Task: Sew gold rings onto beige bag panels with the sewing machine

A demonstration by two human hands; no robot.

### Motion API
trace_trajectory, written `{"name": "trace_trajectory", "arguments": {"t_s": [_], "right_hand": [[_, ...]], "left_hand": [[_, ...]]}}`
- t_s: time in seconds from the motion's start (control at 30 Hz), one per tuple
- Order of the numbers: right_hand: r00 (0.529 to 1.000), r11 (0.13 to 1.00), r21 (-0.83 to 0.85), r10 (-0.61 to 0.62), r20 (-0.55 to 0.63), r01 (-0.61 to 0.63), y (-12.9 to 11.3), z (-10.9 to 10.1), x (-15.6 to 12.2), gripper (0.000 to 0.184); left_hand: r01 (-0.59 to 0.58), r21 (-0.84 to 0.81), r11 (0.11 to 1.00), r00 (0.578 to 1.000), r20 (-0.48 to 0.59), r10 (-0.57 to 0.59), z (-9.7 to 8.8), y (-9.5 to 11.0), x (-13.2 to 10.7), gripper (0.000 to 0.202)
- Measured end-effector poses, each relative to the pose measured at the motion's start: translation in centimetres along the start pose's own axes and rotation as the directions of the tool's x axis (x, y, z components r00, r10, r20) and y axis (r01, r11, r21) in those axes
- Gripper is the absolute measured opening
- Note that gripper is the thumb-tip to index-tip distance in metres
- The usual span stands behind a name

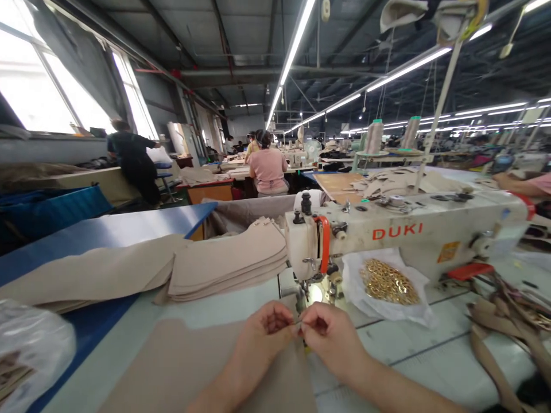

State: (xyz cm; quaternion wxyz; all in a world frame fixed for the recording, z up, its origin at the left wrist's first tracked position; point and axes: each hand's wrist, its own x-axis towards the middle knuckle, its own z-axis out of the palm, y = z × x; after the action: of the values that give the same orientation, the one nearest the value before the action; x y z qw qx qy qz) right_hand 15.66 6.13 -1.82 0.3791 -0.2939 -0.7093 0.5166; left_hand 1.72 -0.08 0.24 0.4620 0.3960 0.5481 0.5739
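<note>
Here we pinch a thin strand point(300, 323), pale and almost too fine to make out, between the closed fingertips of our left hand point(267, 330) and right hand point(329, 335), just in front of the needle of the white sewing machine point(408, 232). Under our wrists lies a flat beige fabric piece point(172, 367). Beyond the left hand sits a stack of beige pieces point(228, 261); right of the needle, a bag of gold rings point(387, 281).
</note>
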Motion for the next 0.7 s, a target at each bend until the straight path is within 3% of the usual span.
{"name": "trace_trajectory", "arguments": {"t_s": [0.2,0.3,0.5,0.7], "right_hand": [[0.998,0.986,0.161,0.038,0.045,-0.045,-0.19,-0.17,-0.19,0.002],[0.995,0.963,0.259,0.063,0.079,-0.081,-0.28,-0.41,-0.21,0.010],[0.990,0.989,0.125,0.065,0.128,-0.081,-0.58,-0.90,-0.27,0.010],[0.987,0.983,0.148,0.089,0.135,-0.109,-0.97,-0.92,-0.29,0.010]], "left_hand": [[-0.113,0.140,0.984,0.985,-0.114,0.129,0.37,-0.07,-0.71,0.025],[-0.150,0.161,0.975,0.977,-0.130,0.172,0.38,-0.18,-0.89,0.022],[-0.133,0.169,0.977,0.983,-0.102,0.152,0.45,0.33,-0.95,0.016],[-0.134,0.211,0.968,0.988,-0.049,0.147,0.17,-0.06,-0.80,0.012]]}}
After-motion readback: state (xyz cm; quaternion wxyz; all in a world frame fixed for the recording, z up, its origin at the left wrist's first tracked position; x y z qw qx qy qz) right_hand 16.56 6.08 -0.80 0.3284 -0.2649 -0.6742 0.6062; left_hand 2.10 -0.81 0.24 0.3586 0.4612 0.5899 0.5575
